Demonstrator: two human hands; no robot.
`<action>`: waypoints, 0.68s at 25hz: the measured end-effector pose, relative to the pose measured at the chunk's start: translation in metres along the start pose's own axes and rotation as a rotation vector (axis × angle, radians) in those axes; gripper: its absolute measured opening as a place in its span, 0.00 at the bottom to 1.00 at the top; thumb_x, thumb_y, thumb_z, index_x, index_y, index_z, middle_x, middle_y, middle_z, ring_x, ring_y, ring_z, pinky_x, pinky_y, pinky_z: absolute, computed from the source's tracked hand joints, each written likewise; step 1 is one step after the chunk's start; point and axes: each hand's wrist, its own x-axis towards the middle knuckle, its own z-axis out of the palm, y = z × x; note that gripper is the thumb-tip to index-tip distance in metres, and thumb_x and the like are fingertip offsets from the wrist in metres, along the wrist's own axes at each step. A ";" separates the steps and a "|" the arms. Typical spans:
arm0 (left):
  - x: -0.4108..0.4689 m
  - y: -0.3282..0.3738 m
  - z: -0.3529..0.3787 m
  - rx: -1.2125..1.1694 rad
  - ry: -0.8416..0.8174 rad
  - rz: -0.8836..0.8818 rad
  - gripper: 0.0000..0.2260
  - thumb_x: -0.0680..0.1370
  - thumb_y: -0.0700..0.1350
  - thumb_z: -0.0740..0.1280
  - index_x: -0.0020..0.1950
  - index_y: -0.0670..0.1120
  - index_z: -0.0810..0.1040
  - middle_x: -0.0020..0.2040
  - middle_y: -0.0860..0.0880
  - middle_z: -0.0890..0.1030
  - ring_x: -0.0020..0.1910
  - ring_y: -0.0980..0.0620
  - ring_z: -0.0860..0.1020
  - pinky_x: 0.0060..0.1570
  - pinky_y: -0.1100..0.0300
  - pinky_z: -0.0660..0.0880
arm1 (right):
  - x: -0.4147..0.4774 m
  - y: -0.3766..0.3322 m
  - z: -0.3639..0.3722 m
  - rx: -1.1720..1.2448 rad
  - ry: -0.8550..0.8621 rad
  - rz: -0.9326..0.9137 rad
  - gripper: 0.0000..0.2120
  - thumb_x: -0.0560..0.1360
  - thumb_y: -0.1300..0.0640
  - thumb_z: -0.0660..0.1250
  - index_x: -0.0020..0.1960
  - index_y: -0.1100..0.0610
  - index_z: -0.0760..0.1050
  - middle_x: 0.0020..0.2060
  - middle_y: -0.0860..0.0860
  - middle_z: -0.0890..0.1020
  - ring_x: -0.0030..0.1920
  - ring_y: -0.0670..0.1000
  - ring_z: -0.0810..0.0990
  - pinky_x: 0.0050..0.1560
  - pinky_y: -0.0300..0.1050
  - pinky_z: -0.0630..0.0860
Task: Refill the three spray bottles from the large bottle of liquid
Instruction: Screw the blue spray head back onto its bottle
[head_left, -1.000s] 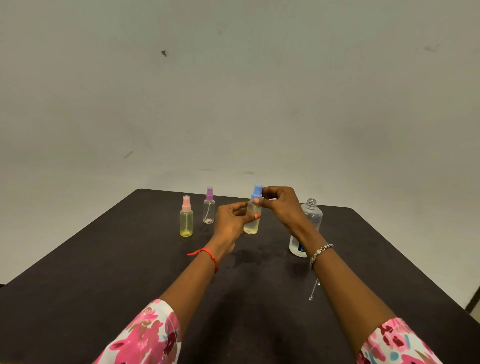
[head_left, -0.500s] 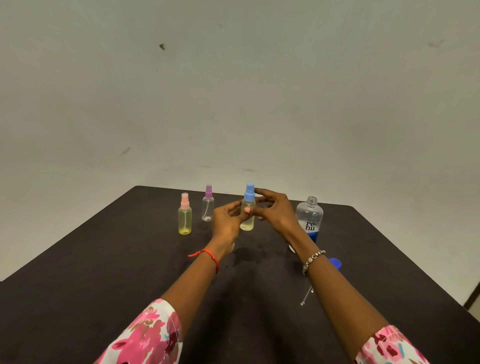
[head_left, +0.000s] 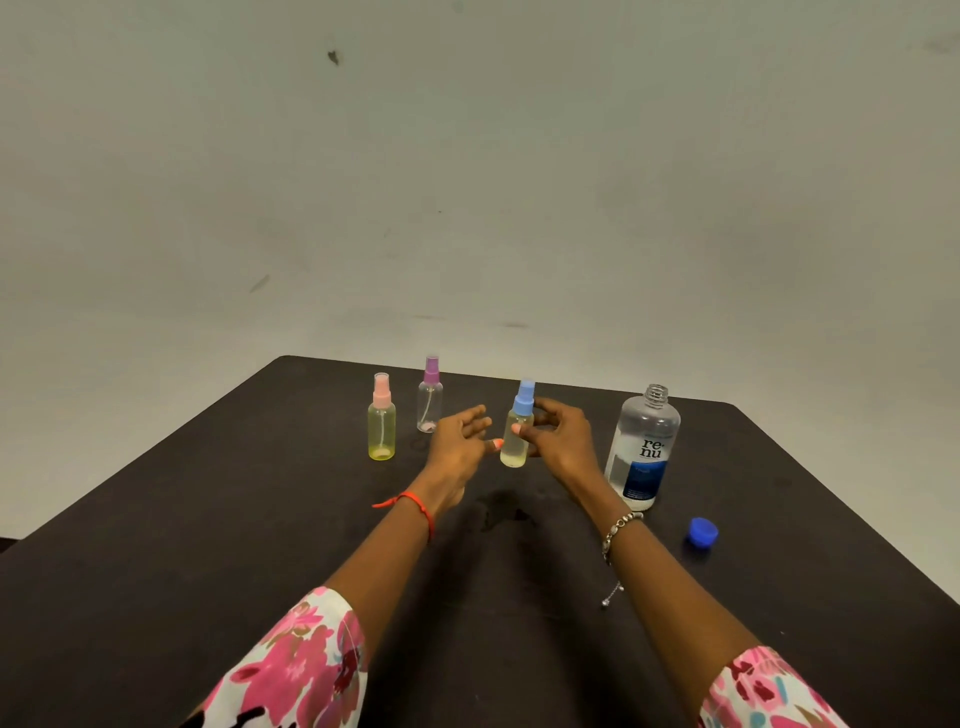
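Observation:
The blue-capped spray bottle (head_left: 514, 447) holds pale yellow liquid and stands upright on the dark table (head_left: 208, 519). My right hand (head_left: 561, 436) grips it, thumb on the front and fingers behind. My left hand (head_left: 460, 441) is just left of it, fingers spread, holding nothing. The pink-capped spray bottle (head_left: 382, 423), filled with yellow liquid, and the purple-capped spray bottle (head_left: 430, 397), which looks almost empty, stand at the far left. The large clear bottle (head_left: 644, 447) with a blue label stands uncapped to the right of my right hand.
The large bottle's blue cap (head_left: 702, 532) lies on the table to the right of my right wrist. A grey wall rises behind the table's far edge. Dark damp-looking marks show on the table between my forearms.
The blue-capped bottle has come down from the air onto the table. My left hand has let go of it and opened; my right hand slid from the cap to the body.

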 end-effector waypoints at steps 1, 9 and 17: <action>0.003 -0.003 -0.001 0.025 -0.003 -0.011 0.28 0.72 0.26 0.64 0.71 0.38 0.63 0.68 0.38 0.70 0.69 0.43 0.68 0.67 0.49 0.68 | 0.001 0.006 0.003 -0.005 -0.003 0.009 0.19 0.70 0.65 0.70 0.60 0.62 0.74 0.53 0.59 0.80 0.52 0.57 0.79 0.54 0.59 0.77; 0.013 -0.018 -0.003 0.145 -0.072 -0.075 0.25 0.74 0.29 0.62 0.71 0.39 0.64 0.69 0.40 0.70 0.68 0.45 0.70 0.68 0.51 0.68 | 0.009 0.026 0.012 -0.046 -0.010 0.018 0.19 0.71 0.66 0.69 0.61 0.64 0.73 0.54 0.61 0.80 0.53 0.57 0.79 0.56 0.56 0.77; 0.012 -0.023 -0.007 0.185 0.028 -0.038 0.20 0.74 0.33 0.65 0.66 0.40 0.71 0.64 0.42 0.75 0.65 0.47 0.73 0.65 0.55 0.70 | 0.004 0.012 0.014 -0.047 0.098 -0.057 0.29 0.70 0.61 0.71 0.69 0.59 0.64 0.66 0.56 0.71 0.65 0.54 0.70 0.63 0.46 0.70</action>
